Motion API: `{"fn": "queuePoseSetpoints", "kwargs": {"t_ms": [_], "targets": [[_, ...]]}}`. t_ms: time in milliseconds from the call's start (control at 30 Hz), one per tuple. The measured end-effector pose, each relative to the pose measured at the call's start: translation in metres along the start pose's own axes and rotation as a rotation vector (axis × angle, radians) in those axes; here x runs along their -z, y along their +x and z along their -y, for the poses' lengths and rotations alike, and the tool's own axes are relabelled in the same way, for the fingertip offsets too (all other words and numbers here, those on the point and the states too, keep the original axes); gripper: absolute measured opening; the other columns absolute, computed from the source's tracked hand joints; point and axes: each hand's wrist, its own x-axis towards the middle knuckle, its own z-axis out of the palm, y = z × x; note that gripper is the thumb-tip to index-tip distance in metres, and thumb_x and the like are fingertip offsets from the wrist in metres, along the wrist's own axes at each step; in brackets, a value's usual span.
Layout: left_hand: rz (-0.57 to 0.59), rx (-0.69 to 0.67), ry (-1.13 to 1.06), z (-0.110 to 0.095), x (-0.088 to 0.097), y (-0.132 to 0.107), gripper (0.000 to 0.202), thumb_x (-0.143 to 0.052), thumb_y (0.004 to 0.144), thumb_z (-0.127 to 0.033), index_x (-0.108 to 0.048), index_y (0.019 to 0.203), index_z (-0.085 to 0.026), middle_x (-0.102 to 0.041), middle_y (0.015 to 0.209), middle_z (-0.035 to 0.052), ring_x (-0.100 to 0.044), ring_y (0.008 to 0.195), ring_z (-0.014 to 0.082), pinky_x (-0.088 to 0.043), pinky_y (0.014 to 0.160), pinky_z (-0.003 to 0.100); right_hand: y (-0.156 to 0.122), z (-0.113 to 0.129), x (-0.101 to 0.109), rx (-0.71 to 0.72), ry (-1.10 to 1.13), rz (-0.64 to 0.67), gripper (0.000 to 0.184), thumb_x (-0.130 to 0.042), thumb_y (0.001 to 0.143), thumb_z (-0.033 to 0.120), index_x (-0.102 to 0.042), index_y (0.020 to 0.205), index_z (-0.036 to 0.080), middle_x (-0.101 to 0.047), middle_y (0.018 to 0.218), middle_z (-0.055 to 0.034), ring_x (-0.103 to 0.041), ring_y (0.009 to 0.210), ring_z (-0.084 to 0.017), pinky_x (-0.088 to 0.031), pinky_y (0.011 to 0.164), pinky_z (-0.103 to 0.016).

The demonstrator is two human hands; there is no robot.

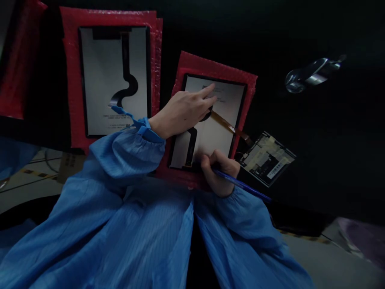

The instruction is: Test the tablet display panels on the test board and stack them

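Observation:
My left hand (185,111) rests palm down on the back of a display panel (218,130), its fingers stretched out near the black connector of a ribbon cable (223,122). That panel lies on a red bubble-wrap sleeve (192,62). My right hand (221,170) is closed around a blue pen (245,186) at the panel's lower edge. The pen slants down to the right, and its front end is hidden by my fingers. From the connector, the ribbon cable runs right to a small circuit board (269,158). A blue wrist strap (147,130) circles my left wrist.
Left of my work, a second display panel (116,72) with a curved black flex cable lies on stacked red sleeves (72,80). More red wrap (18,72) is at the far left. A shiny metal and clear object (313,75) lies at the upper right on the black table (337,144).

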Motion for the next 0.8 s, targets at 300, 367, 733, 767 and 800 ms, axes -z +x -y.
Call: {"fn": "queuePoseSetpoints", "kwargs": {"t_ms": [300, 367, 733, 767, 800], "targets": [[-0.009, -0.09, 0.092, 0.003, 0.006, 0.0, 0.034, -0.036, 0.101, -0.018, -0.063, 0.12, -0.011, -0.056, 0.142, 0.0153, -0.069, 0.1, 0.0225, -0.051, 0.077, 0.031, 0.055, -0.025, 0.072, 0.003, -0.108, -0.139, 0.014, -0.06, 0.099, 0.039, -0.066, 0.094, 0.026, -0.069, 0.082, -0.0015, -0.06, 0.063, -0.018, -0.046, 0.06, -0.034], [-0.005, -0.098, 0.115, 0.003, 0.005, 0.0, 0.033, -0.036, 0.101, -0.019, -0.06, 0.122, -0.01, -0.052, 0.145, 0.0168, -0.068, 0.098, 0.0208, -0.05, 0.074, 0.029, 0.068, -0.04, 0.079, 0.081, -0.265, 0.025, 0.02, -0.071, 0.091, 0.044, -0.062, 0.087, 0.025, -0.067, 0.083, -0.002, -0.062, 0.071, -0.021, -0.048, 0.067, -0.036], [0.269, 0.014, -0.615, 0.0, 0.026, 0.0, 0.036, -0.052, 0.099, -0.04, -0.064, 0.077, -0.015, -0.064, 0.075, 0.0045, -0.06, 0.068, 0.0151, -0.042, 0.062, 0.026, 0.071, -0.056, 0.091, -0.077, 0.074, 0.323, 0.039, -0.074, 0.087, 0.045, -0.043, 0.079, 0.023, -0.061, 0.074, 0.0018, -0.054, 0.057, -0.013, -0.046, 0.052, -0.026], [0.317, 0.016, -0.751, 0.0, 0.029, 0.0, 0.028, -0.058, 0.096, -0.037, -0.065, 0.08, -0.015, -0.066, 0.074, 0.0041, -0.062, 0.07, 0.0155, -0.045, 0.064, 0.025, 0.072, -0.055, 0.092, -0.097, 0.16, 0.306, 0.04, -0.072, 0.089, 0.046, -0.041, 0.078, 0.024, -0.062, 0.074, 0.0015, -0.056, 0.057, -0.013, -0.047, 0.052, -0.027], [0.352, 0.016, -0.876, -0.001, 0.03, 0.0, 0.02, -0.062, 0.093, -0.033, -0.065, 0.086, -0.015, -0.068, 0.077, 0.0044, -0.065, 0.073, 0.0162, -0.048, 0.067, 0.026, 0.073, -0.053, 0.091, -0.099, 0.243, 0.275, 0.042, -0.071, 0.089, 0.047, -0.039, 0.077, 0.024, -0.062, 0.073, 0.0019, -0.056, 0.056, -0.014, -0.048, 0.051, -0.028]]}}
